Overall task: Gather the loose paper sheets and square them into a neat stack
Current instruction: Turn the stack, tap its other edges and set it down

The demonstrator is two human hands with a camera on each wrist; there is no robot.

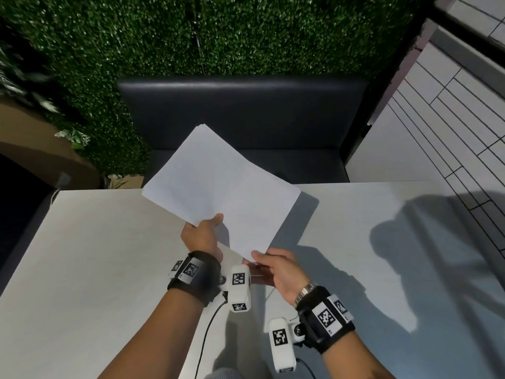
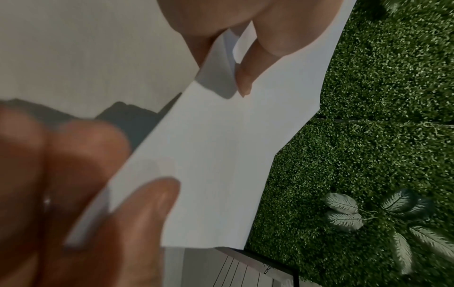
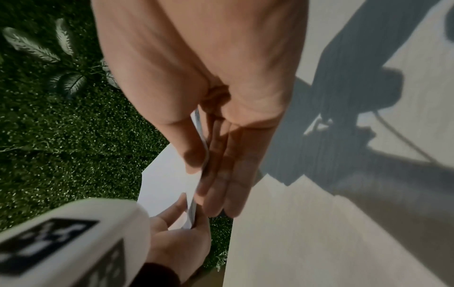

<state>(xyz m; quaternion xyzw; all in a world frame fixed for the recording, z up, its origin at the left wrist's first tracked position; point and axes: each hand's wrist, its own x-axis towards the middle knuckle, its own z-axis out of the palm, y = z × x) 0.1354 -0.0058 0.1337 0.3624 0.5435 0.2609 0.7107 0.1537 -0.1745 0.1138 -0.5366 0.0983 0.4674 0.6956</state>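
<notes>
The paper sheets [image 1: 221, 187] are up in the air over the near middle of the white table [image 1: 95, 242], tilted, with one corner pointing far away toward the dark bench [image 1: 246, 110]. They look thin, light and bendy, so I think they will flop if held by one corner only. They are smooth too, and a sheet could slide out of the bunch. The edges do not all line up yet; at the far corner a few sheets peek out. The left hand [image 1: 203, 236] pinches the near left edge, thumb on top and fingers under. The right hand [image 1: 278, 269] pinches the near corner, thumb on top, with its long fingers flat beneath. Holding two sides like this seems best for tapping the edges even on the table. Behind the bench is a green leafy wall [image 1: 246, 36].
</notes>
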